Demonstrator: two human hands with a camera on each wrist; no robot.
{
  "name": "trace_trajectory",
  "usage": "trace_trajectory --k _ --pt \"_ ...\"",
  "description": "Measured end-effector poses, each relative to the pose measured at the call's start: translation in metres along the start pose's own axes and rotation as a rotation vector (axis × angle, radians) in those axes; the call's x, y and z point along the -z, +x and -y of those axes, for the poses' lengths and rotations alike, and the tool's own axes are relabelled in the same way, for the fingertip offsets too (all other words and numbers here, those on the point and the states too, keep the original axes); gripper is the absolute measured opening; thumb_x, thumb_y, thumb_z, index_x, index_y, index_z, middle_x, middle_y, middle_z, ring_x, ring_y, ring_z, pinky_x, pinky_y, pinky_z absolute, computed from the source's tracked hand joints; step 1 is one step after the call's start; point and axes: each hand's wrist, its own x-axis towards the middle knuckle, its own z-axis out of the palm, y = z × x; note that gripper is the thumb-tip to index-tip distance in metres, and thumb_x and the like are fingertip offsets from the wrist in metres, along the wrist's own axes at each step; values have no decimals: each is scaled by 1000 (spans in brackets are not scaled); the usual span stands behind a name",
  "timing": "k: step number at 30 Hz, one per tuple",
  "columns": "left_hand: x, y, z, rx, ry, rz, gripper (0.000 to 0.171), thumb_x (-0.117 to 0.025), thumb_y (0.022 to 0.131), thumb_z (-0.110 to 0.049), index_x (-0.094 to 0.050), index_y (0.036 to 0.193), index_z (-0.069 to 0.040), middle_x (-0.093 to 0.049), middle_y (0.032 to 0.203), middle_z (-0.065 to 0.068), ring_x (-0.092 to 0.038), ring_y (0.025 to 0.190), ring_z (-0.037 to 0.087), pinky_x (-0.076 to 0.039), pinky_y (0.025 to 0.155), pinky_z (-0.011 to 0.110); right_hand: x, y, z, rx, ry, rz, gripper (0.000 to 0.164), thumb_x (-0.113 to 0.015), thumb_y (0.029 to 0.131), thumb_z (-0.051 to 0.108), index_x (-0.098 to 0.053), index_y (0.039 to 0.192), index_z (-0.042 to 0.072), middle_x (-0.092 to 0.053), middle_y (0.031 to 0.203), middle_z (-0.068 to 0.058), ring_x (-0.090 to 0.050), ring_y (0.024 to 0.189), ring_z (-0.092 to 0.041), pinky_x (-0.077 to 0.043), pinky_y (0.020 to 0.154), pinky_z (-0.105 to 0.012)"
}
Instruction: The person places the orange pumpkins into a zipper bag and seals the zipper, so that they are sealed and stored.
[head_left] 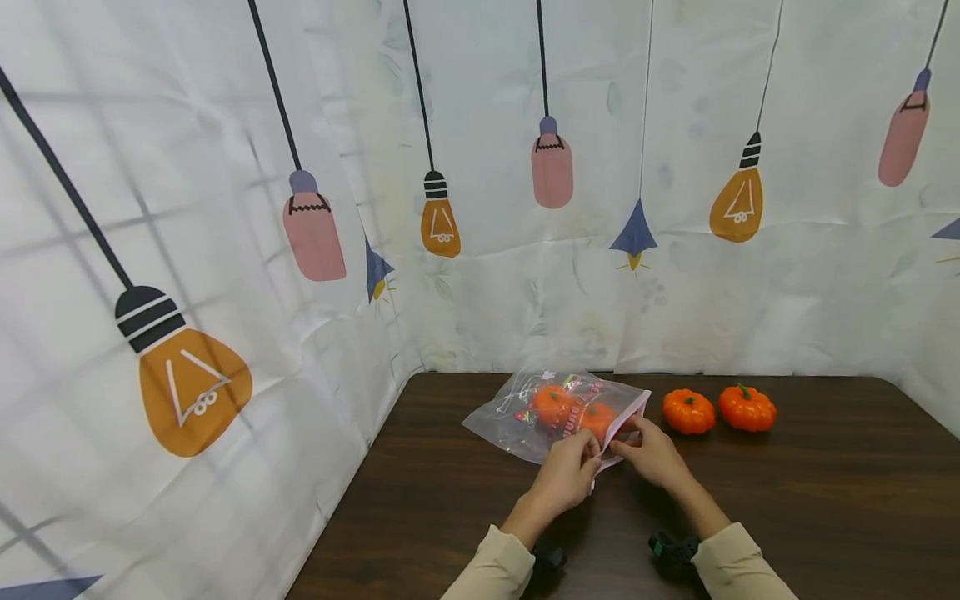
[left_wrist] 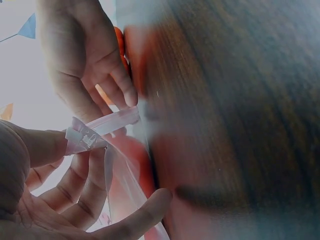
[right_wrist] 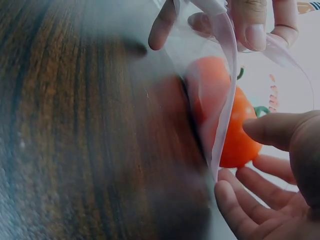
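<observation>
A clear zip bag (head_left: 517,433) with pink lettering and a pink edge lies on the table, its mouth toward the right. Two small orange pumpkins show inside, one (head_left: 553,404) deeper in and one (head_left: 597,419) close to the mouth. My left hand (head_left: 567,471) pinches the pink edge (left_wrist: 85,140) between thumb and fingers at the near corner. At the mouth, my right hand (head_left: 654,452) has its thumb and fingers spread apart. Its fingertips (right_wrist: 225,192) are right at the bag's edge, and the thumb overlaps the pumpkin (right_wrist: 240,135) in the right wrist view.
Two more orange pumpkins, one (head_left: 688,412) nearer the bag and one (head_left: 747,407) farther right, sit on the dark wooden table (head_left: 840,500). A white curtain (head_left: 480,308) printed with lamps hangs behind and along the left side.
</observation>
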Motion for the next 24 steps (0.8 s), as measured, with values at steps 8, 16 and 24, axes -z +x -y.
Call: trace_trajectory --k 8,16,24 --pt "1 -1 0 7 -1 1 13 -68 96 -8 -59 90 -14 -56 71 -8 -47 62 -3 -39 58 17 1 2 -1 55 -4 53 41 -75 91 23 -64 124 2 -72 115 -17 -69 93 -25 -54 71 -33" --pt "1 -1 -1 9 -10 -3 14 -68 95 -7 -58 89 -13 -54 68 -8 -46 58 -2 -39 55 17 21 1 -2 69 -46 -19 28 -72 94 22 -68 113 2 -73 109 -15 -69 95 -26 -56 76 -33" --pt "0 -1 1 -31 28 -31 14 -69 93 -6 -59 86 -12 -52 66 -7 -42 59 -2 -37 55 16 50 1 -10 48 -82 -134 33 -67 98 25 -66 121 0 -71 115 -19 -67 101 -32 -53 80 -35"
